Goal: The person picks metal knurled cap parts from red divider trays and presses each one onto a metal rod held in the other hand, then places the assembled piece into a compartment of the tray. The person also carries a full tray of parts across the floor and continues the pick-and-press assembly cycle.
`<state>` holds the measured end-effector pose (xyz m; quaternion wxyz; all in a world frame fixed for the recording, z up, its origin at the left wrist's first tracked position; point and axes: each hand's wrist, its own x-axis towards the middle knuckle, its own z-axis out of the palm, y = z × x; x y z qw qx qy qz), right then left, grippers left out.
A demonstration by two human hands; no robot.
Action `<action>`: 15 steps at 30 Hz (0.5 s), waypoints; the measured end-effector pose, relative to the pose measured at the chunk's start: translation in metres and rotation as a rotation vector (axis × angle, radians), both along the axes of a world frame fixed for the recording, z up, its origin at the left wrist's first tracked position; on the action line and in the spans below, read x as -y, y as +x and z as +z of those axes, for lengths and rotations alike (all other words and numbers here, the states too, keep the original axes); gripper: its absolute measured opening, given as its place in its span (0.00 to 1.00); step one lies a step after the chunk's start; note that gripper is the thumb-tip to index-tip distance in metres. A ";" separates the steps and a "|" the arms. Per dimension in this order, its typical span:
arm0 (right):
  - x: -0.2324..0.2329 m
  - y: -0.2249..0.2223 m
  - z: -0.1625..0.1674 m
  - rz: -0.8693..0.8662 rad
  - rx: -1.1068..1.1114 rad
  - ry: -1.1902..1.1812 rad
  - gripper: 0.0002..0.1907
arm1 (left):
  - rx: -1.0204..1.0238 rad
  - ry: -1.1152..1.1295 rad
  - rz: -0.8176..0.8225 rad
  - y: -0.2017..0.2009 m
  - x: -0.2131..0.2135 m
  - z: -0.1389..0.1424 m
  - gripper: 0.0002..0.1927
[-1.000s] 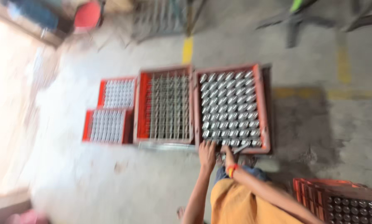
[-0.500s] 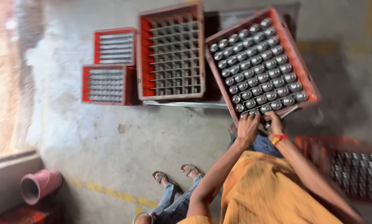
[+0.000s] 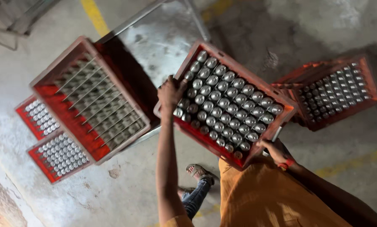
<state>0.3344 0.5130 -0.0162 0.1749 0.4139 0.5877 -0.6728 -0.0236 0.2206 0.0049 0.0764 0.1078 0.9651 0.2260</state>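
Left hand (image 3: pixel 170 93) grips far-left edge of red crate (image 3: pixel 222 155), fingers curled over rim. Right hand (image 3: pixel 276 150) clamps near-right corner, fingers wrapped under edge. Crate held tilted above concrete floor (image 3: pixel 113 197), packed with silver-capped bottles (image 3: pixel 226 107). Empty gridded red crate (image 3: pixel 66 115) to left; filled crates beyond, another at right (image 3: pixel 367 82).

A rough concrete floor (image 3: pixel 62 201) with yellow painted lines is bearing two small red crates of cans (image 3: pixel 50 138) at the left and a stack of red crates (image 3: pixel 331 92) at the right.
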 end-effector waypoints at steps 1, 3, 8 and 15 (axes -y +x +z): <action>-0.009 0.010 0.000 0.020 0.050 -0.027 0.10 | 0.245 -0.038 -0.020 -0.007 -0.004 -0.002 0.34; -0.029 0.024 -0.005 0.045 0.067 -0.054 0.11 | 0.560 0.066 -0.066 -0.008 -0.007 -0.013 0.31; -0.088 0.069 -0.017 0.153 0.214 -0.024 0.13 | 0.842 0.419 0.291 0.077 -0.020 -0.029 0.15; -0.226 0.076 -0.044 0.321 0.368 0.357 0.18 | 0.599 0.371 0.357 0.272 -0.118 -0.045 0.20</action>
